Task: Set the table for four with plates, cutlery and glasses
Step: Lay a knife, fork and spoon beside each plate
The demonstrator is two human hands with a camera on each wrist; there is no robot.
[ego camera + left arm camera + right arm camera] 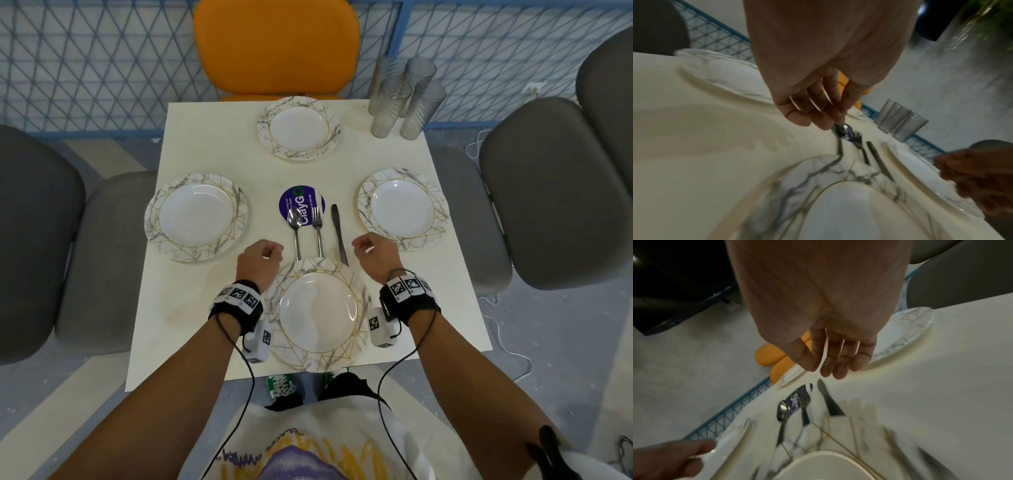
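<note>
Four round plates with white centres and marbled grey rims crossed by thin gold lines are laid on a square cream table (191, 308): the near plate (318, 313) at lower centre of the head view, the left plate (196, 216) at mid left, the right plate (402, 208) at mid right and the far plate (298, 127) at upper centre. Between them, at the middle of the frame, a shiny metal spoon (295, 229), a fork (318, 228) and a darker knife (339, 233) are lined up side by side, their handle ends reaching the near plate's rim. The spoon bowl and fork tines overlap a round purple sticker (301, 202). The left hand (260, 258) and the right hand (375, 255) are held above the table on either side of the cutlery, fingers loosely curled, nothing gripped. A cluster of clear, ribbed glasses (404, 99) is seen at the upper right corner of the table. An orange chair (275, 44) is seen at top centre, and grey chairs (534, 192) flank both sides.
</note>
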